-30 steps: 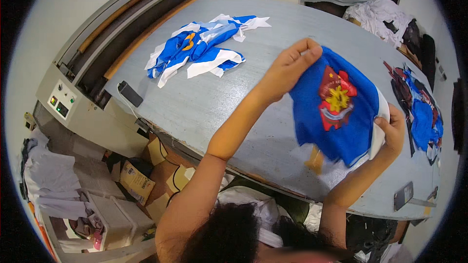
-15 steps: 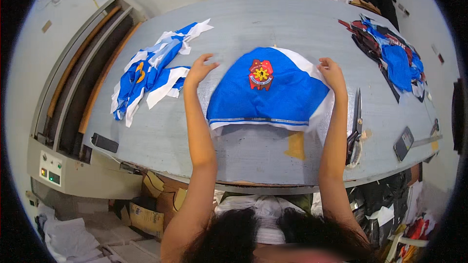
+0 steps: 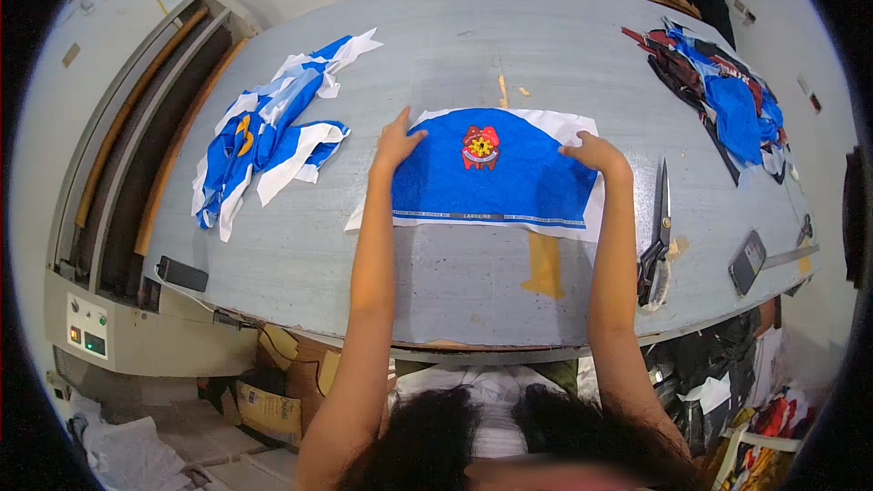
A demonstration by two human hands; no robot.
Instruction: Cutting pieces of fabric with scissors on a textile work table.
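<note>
A blue fabric panel with white margins and a red and yellow emblem lies on the grey table, almost flat. Its curved side faces away from me, and a straight banded hem runs along the near side. At the panel's left edge is my left hand, thumb and fingers apart. On the upper right, over the white margin, my right hand rests with thumb and fingertips spread. Neither hand visibly pinches the cloth. Large black-handled scissors lie to the right of my right forearm.
Blue and white fabric scraps are heaped at the left, and mixed dark and blue scraps at the far right. A phone sits near the right edge of the table. Along the left stands a long roller machine.
The panel has gone from bulging and partly raised to lying nearly flat. Both hands have come down a little with it, the left now touching its edge.
</note>
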